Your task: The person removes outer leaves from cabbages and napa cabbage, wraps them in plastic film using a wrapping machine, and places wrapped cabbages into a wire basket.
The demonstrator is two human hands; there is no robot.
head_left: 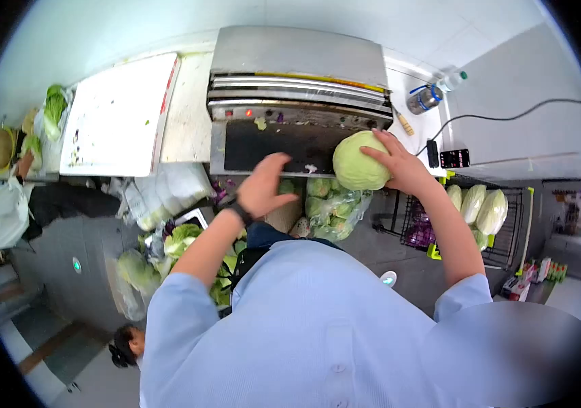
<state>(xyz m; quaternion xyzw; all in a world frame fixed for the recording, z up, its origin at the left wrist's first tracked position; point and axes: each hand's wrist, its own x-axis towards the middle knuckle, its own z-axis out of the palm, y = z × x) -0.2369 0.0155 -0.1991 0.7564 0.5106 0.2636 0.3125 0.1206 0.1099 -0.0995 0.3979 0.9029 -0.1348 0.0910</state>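
Observation:
My right hand (pixel 405 166) is wrapped around the right side of a round, pale green cabbage (pixel 358 162). The cabbage is at the right front of the black plate (pixel 270 146) of a metal film-wrapping machine (pixel 297 51); whether it rests there or is held just above, I cannot tell. Over the plate's left front edge, my left hand (pixel 263 187) is open and empty, thumb and fingers apart, with a dark band on the wrist. Small leaf scraps (pixel 260 124) lie on the plate. A red light glows on the machine's front panel.
A white cutting board (pixel 120 115) lies left of the machine. At right are a bottle (pixel 425 99), a phone (pixel 455 158) and a wire basket (pixel 504 238) with Chinese cabbages (pixel 491 212). Bagged greens (pixel 335 207) sit below the counter. Another person (pixel 5 211) is at far left.

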